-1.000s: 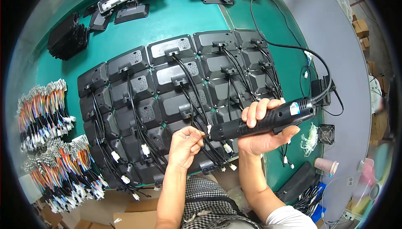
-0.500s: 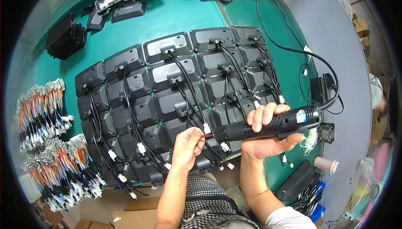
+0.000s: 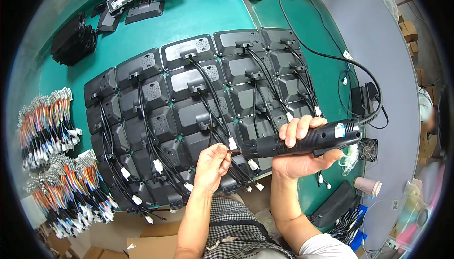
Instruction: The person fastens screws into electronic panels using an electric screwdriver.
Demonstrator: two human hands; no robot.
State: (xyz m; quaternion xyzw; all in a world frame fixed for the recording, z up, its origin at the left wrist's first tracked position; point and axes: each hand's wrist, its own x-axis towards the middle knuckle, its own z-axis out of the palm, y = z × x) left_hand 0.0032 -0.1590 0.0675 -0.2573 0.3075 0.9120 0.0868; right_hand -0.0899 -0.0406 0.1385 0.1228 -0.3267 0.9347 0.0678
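A black electric screwdriver [image 3: 302, 141] lies level across my right palm, its nose pointing left and its cord running off the right end. My right hand [image 3: 302, 157] is closed round its body, fingers over the top and thumb below. At the nose, my left hand [image 3: 213, 164] pinches the thin reddish-brown bit [image 3: 234, 152] between thumb and fingertips. Beneath and beyond both hands, black plastic housings [image 3: 196, 112] lie in rows, with black cables [image 3: 208, 81] coming out of them. A white connector [image 3: 232, 143] on one cable sits just above the bit.
Bundles of coloured wires [image 3: 49, 131] are heaped at the left edge of the green table [image 3: 198, 20]. A black stack of parts [image 3: 73, 41] and loose housings [image 3: 144, 12] lie at the back. To the right are a small fan [image 3: 368, 150], a cup [image 3: 367, 187] and a grey partition [image 3: 378, 70].
The screwdriver's cord has swung slightly left near the back. Both hands keep almost the same place and grip; the view has shifted a little.
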